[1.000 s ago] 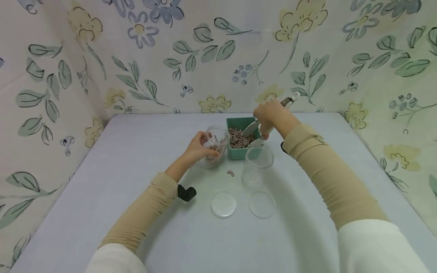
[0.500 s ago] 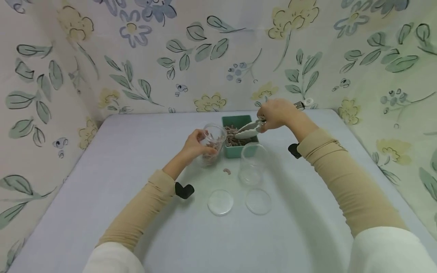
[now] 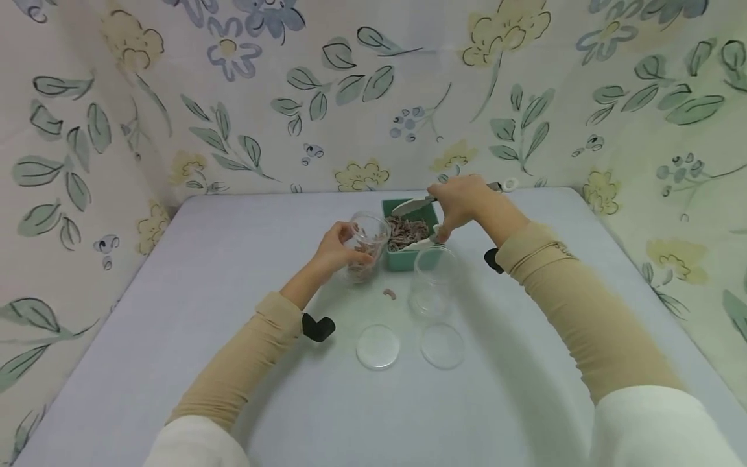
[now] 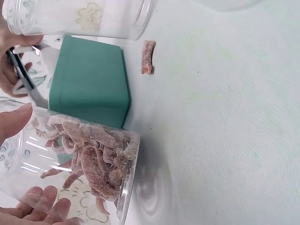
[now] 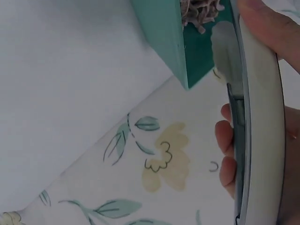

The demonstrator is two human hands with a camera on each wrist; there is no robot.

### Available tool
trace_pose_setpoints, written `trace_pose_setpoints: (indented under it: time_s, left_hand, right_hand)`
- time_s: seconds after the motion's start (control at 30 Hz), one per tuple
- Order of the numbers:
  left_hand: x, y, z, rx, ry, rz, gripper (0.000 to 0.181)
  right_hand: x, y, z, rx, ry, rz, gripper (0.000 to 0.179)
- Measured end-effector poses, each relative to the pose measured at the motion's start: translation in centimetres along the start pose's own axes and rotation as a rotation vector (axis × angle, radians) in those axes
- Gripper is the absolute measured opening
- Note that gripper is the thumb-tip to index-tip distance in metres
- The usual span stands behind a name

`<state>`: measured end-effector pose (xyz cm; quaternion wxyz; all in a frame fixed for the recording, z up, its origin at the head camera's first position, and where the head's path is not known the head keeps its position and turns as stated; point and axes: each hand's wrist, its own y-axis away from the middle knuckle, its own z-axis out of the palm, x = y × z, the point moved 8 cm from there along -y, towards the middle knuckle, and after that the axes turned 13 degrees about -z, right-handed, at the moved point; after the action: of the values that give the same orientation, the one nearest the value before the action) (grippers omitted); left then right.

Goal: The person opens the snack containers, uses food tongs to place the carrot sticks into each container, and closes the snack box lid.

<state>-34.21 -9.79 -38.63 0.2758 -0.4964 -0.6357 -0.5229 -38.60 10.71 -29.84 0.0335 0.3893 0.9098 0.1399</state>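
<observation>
1. The left hand (image 3: 335,250) curls around a clear jar (image 3: 366,248) partly filled with brown sugared strips, tilted toward the green tub (image 3: 410,241).
2. The right hand (image 3: 463,201) grips white tongs (image 3: 413,206), spread wide over the tub; one blade sits above the strips (image 3: 406,232), the other at the tub's near edge.
3. An empty jar (image 3: 430,280) stands just beside the tub.
4. One loose strip (image 3: 389,294) lies on the table (image 3: 204,272) between the jars; two lids (image 3: 379,346) lie nearer the person.

teal box (image 3: 411,258), floral wall (image 3: 373,97), perhaps lilac table (image 3: 233,259)

Candy jar (image 4: 89,164) in hand (image 4: 28,206) (tilted)
</observation>
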Motion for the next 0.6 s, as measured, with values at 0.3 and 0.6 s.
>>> trace_pose_setpoints:
  time_s: [0.3, 0.6]
  left_hand:
    - [-0.2, -0.1, -0.1, -0.005, 0.000, 0.012, 0.074]
    - [-0.1, 0.1, -0.2, 0.002, -0.015, 0.010, 0.076]
  right_hand:
    - [-0.2, -1.7, 1.0, 0.017, -0.048, -0.020, 0.078]
    - [-0.6, -0.8, 0.5, 0.107, -0.021, -0.087, 0.065]
